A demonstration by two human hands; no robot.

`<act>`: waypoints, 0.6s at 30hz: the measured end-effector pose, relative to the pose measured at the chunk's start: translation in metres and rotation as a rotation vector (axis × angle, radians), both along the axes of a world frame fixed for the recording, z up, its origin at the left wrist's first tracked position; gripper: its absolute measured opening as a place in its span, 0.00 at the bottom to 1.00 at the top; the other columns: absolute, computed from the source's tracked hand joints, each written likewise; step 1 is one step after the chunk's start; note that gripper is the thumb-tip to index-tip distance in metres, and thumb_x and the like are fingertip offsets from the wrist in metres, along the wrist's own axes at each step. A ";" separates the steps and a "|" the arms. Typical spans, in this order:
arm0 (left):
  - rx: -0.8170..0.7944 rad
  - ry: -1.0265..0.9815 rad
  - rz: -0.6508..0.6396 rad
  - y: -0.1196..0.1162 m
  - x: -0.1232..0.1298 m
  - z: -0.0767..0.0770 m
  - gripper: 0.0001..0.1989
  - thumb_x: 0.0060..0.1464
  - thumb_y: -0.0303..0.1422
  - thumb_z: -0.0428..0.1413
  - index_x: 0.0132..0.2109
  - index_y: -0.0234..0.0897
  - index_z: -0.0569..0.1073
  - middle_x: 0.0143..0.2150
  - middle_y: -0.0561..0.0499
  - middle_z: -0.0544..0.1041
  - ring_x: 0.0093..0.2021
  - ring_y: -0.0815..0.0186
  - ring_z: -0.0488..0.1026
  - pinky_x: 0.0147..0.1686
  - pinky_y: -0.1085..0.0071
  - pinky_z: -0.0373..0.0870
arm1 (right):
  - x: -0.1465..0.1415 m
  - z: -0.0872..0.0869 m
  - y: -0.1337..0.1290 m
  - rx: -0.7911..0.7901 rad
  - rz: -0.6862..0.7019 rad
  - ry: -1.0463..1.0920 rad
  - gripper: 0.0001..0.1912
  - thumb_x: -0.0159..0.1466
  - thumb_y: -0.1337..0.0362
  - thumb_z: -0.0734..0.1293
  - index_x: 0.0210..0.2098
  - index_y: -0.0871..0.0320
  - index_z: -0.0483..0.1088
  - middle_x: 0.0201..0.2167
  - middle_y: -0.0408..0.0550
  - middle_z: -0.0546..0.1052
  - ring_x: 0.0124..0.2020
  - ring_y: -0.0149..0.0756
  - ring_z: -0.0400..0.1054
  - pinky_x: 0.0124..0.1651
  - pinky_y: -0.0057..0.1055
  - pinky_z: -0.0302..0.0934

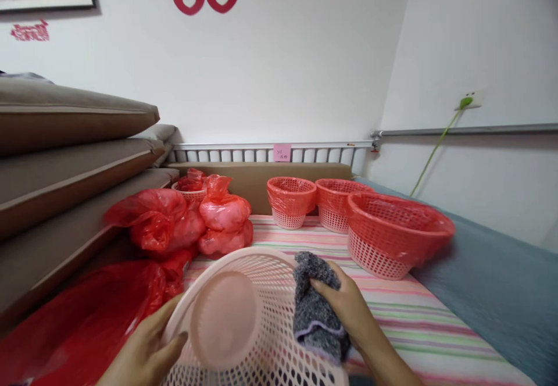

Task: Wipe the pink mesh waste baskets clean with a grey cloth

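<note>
A pale pink plastic basket (pixel 279 287) with a perforated wall is tipped so that its open side faces me. My left hand (pixel 152 342) grips its rim at the left, thumb inside and fingers behind the wall. On the right, my right hand (pixel 344 299) is closed round a dark grey cleaning cloth (pixel 316 304) with a lilac edge. The cloth lies against the basket's right rim and hangs down over the inner wall. The basket's lower edge runs out of view.
Three pink baskets (pixel 291 217) lined with red bags stand on the striped sheet (pixel 436 328) at the back right. Filled red plastic bags (pixel 224 214) and a loose red bag (pixel 100 304) lie left. Stacked cushions (pixel 65 159) border the left side. A green cord (pixel 438 142) hangs from a wall socket.
</note>
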State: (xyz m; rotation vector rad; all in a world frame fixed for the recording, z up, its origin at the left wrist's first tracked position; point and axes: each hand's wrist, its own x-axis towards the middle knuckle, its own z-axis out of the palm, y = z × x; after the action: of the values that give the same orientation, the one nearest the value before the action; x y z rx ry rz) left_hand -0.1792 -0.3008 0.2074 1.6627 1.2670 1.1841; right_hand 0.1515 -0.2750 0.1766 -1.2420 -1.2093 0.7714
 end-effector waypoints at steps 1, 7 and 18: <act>0.005 0.016 -0.046 0.005 0.003 0.012 0.20 0.44 0.33 0.57 0.47 0.35 0.76 0.48 0.47 0.79 0.50 0.53 0.74 0.52 0.64 0.68 | -0.003 0.005 0.001 0.027 -0.005 -0.049 0.21 0.51 0.55 0.68 0.42 0.57 0.68 0.35 0.47 0.78 0.37 0.44 0.71 0.42 0.39 0.63; -0.026 0.005 -0.210 0.024 0.029 0.054 0.26 0.42 0.21 0.50 0.51 0.32 0.73 0.47 0.47 0.79 0.48 0.56 0.75 0.51 0.62 0.68 | -0.025 0.053 0.012 0.207 -0.101 -0.374 0.13 0.53 0.61 0.66 0.39 0.53 0.67 0.36 0.43 0.75 0.39 0.41 0.68 0.44 0.35 0.59; 0.127 0.024 -0.139 0.012 0.036 -0.016 0.20 0.43 0.22 0.50 0.44 0.33 0.78 0.47 0.46 0.80 0.50 0.52 0.73 0.54 0.60 0.66 | -0.116 0.074 -0.011 0.522 0.262 -0.878 0.19 0.52 0.67 0.66 0.44 0.52 0.68 0.38 0.46 0.70 0.40 0.41 0.61 0.43 0.37 0.55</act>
State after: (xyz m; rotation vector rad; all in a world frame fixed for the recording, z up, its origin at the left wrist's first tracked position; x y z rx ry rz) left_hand -0.1431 -0.2886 0.1910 1.8303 1.0907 1.1845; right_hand 0.0357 -0.2862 0.2502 -0.9921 -2.1483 0.0161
